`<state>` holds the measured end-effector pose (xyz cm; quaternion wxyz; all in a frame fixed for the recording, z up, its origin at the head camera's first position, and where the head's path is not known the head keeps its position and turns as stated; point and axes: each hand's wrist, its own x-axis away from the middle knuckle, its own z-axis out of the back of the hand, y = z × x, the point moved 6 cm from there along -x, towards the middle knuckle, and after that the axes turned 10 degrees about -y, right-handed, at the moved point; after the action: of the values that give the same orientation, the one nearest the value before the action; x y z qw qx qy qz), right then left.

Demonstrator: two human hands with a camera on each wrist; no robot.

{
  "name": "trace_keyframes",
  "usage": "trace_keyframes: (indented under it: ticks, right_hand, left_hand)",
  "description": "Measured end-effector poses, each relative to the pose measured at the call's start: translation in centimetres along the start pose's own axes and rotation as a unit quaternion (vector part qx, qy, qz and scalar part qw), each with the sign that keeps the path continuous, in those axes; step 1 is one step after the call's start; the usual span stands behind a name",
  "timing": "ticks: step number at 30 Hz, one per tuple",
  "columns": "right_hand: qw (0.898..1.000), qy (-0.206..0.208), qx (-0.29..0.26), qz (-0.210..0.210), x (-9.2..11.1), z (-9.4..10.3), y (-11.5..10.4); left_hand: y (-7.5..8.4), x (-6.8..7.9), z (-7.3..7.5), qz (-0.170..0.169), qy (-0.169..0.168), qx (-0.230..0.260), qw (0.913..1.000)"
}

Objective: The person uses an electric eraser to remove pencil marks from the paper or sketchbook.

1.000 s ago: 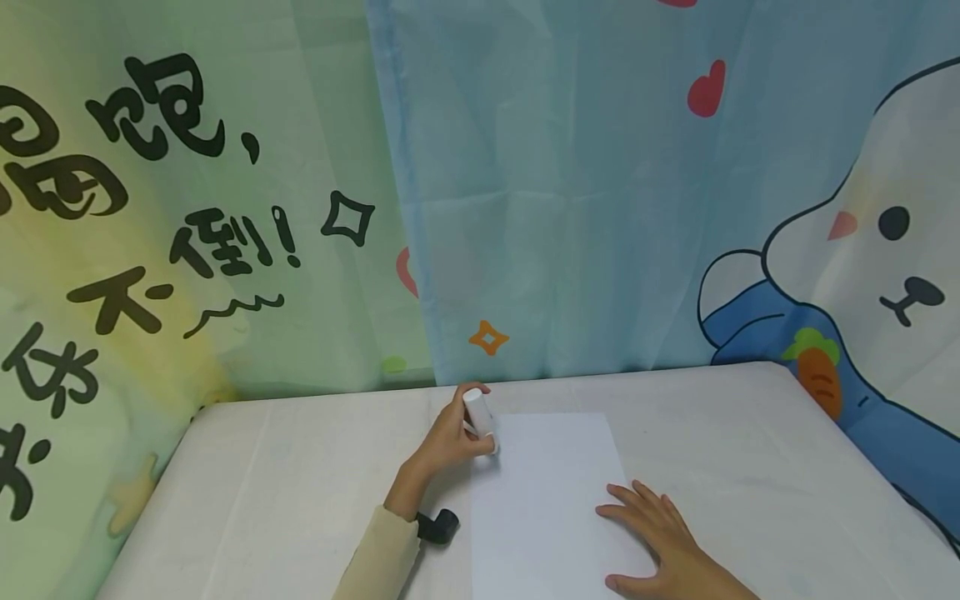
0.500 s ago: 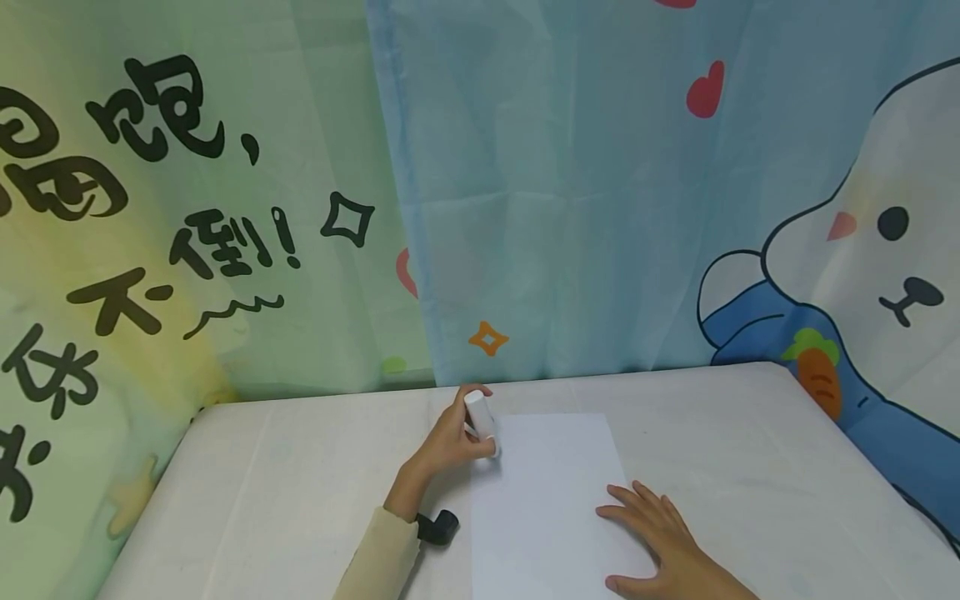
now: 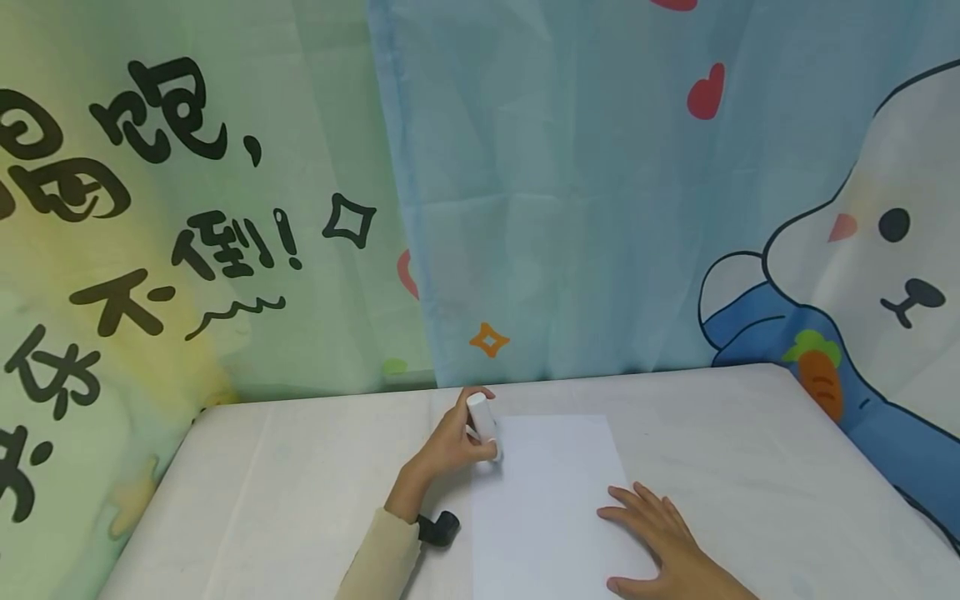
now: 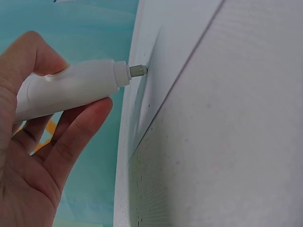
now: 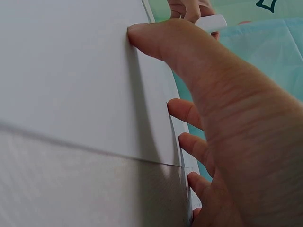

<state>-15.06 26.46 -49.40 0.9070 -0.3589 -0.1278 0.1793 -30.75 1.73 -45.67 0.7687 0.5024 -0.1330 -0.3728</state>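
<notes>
My left hand grips a white electric eraser over the upper left corner of a white paper sheet. In the left wrist view, the thumb presses a button on top of the eraser's body and the fingers support it from below. Its short greyish tip meets the sheet near the corner, where a few dark specks show. My right hand rests with spread fingers at the sheet's right edge, fingertips down on paper and table.
The sheet lies on a table with a white cover. A black wrist camera sits on the left wrist, low over the table. Behind the table hangs a printed curtain with lettering and a cartoon animal.
Both hands and the sheet hold nearly the same places. The whole head view has shifted very slightly downward.
</notes>
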Motion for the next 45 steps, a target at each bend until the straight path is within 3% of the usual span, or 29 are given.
trace_keyframes:
  ticks: [5, 12, 19, 22, 45]
  right_hand:
    - [0.999, -0.025, -0.013, -0.023, -0.1, 0.1, -0.1]
    - [0.997, -0.048, -0.011, -0.053, -0.1, 0.0, -0.1]
    - [0.997, -0.049, -0.018, -0.054, -0.2, 0.1, -0.2]
    - [0.998, -0.043, -0.022, -0.046, -0.2, 0.2, -0.2]
    - [0.999, -0.035, -0.022, -0.033, -0.1, 0.1, -0.3]
  left_hand:
    - [0.5, 0.0, 0.0, 0.007, 0.002, -0.007, 0.9999]
    - [3.9, 0.7, 0.6, 0.010, 0.000, -0.009, 0.9999]
    - [0.4, 0.0, 0.1, 0.022, 0.014, -0.017, 0.9995]
    - [-0.1, -0.1, 0.2, 0.018, 0.021, -0.016, 0.9995]
    - [-0.2, 0.0, 0.3, 0.007, 0.032, -0.013, 0.9994]
